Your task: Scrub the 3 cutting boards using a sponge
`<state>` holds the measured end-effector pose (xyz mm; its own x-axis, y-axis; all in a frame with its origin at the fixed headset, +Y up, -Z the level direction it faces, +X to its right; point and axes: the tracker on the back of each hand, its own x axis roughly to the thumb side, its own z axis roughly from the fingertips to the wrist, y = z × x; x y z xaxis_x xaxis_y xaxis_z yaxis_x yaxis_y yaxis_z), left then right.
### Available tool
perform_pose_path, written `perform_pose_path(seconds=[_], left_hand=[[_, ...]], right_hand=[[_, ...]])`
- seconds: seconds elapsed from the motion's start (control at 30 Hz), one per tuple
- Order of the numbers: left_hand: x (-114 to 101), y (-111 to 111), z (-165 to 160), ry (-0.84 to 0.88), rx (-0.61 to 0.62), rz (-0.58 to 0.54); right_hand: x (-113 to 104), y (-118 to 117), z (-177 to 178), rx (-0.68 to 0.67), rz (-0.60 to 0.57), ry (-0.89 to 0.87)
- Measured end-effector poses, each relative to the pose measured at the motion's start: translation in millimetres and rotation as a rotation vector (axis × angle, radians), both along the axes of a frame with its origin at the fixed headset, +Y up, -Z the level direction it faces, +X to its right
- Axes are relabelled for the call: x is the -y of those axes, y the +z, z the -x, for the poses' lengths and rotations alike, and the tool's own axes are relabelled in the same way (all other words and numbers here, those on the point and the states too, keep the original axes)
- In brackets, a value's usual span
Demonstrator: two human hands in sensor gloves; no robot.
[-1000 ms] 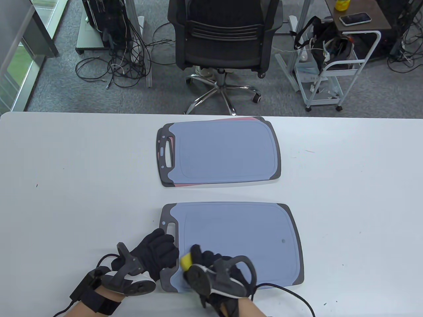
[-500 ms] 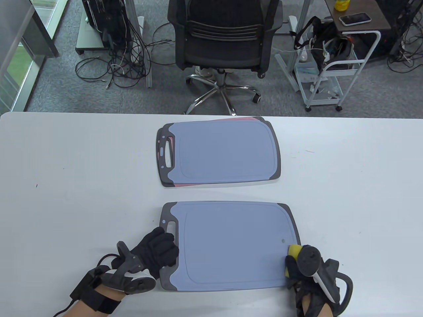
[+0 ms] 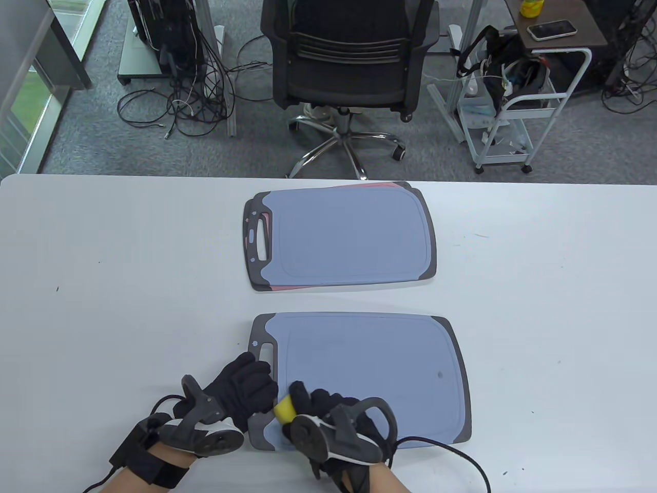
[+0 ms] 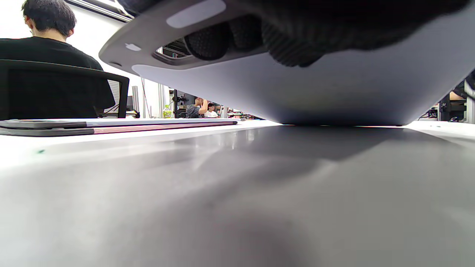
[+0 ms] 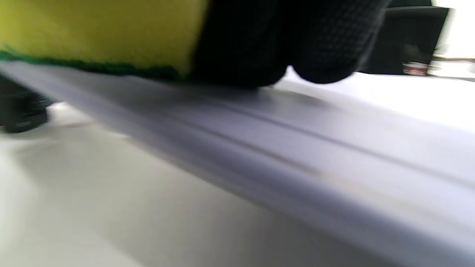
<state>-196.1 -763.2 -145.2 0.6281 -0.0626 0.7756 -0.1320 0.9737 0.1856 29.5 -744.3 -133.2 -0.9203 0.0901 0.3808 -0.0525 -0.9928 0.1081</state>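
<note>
A yellow sponge (image 3: 285,408) with a green scouring face is gripped in the curled fingers (image 3: 308,398) of the right hand (image 3: 336,429) and is pressed onto the near blue cutting board (image 3: 369,370), at the near corner next to the board's handle end. In the right wrist view the green face is seen flat against the board's surface, just inside the rim groove; the view is blurred, so little more can be told.

The board's handle end is held by the left hand (image 3: 241,393), whose fingers (image 4: 237,35) are curled through and under the handle slot. In the left wrist view that end of the board is seen lifted slightly off the tabletop (image 3: 102,267), with the far end resting on it.

Beyond the near board, well apart from it, a stack of two more boards (image 3: 341,239) lies flat: a blue one on top, with a pink edge showing beneath.

The board's long axis is laid across the person, from the handle end towards the opposite end. Almost the whole surface lies away from the sponge along that axis, so the next stroke is judged to run along the board, away from the handle. The right hand is the nearer to that surface. The stacked boards appear not yet scrubbed.
</note>
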Motion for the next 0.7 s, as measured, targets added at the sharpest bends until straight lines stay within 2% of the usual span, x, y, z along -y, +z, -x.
perform_pose_path(seconds=[0.03,0.1,0.13,0.17,0.27,0.3,0.37,0.4,0.43,0.5,0.57,0.63,0.7], left_hand=[[0.0,-0.2,-0.1,-0.001,-0.001,0.001],[0.1,-0.7,-0.5,-0.005,-0.002,0.003],[0.1,-0.8,-0.5,-0.005,-0.002,0.003],[0.0,-0.8,-0.5,-0.005,-0.003,0.004],[-0.1,-1.0,-0.6,-0.005,-0.004,0.004],[0.0,-0.9,-0.7,-0.006,-0.004,0.004],[-0.3,-0.9,-0.5,-0.007,-0.005,0.002],[-0.3,-0.8,-0.5,-0.007,-0.005,0.001],[-0.3,-0.8,-0.6,-0.007,-0.004,0.001],[-0.3,-0.9,-0.4,-0.007,-0.004,0.002],[-0.3,-1.2,-0.5,-0.008,-0.003,0.003],[-0.1,-1.2,-0.6,-0.008,-0.002,0.004],[0.1,-1.2,-0.8,-0.007,-0.002,0.004]], right_hand=[[2.9,-3.2,-19.2,0.050,0.017,0.023],[13.4,-10.9,-86.6,0.258,0.045,0.064],[16.0,-11.8,-102.0,0.312,0.059,0.066],[23.2,-12.6,-144.8,0.469,0.098,0.056],[32.2,-8.5,-200.3,0.701,0.142,0.059],[33.1,-7.8,-199.4,0.683,0.132,0.013],[30.1,-10.5,-177.0,0.625,0.084,0.048],[25.8,-14.0,-153.4,0.501,0.086,0.058],[22.5,-14.6,-135.3,0.441,0.075,0.051],[13.8,-13.6,-78.8,0.229,0.083,0.025],[3.7,-5.5,-15.8,0.016,0.004,0.061],[-3.5,4.4,26.7,-0.151,-0.014,0.070],[-5.3,10.0,44.6,-0.185,-0.038,0.055]])
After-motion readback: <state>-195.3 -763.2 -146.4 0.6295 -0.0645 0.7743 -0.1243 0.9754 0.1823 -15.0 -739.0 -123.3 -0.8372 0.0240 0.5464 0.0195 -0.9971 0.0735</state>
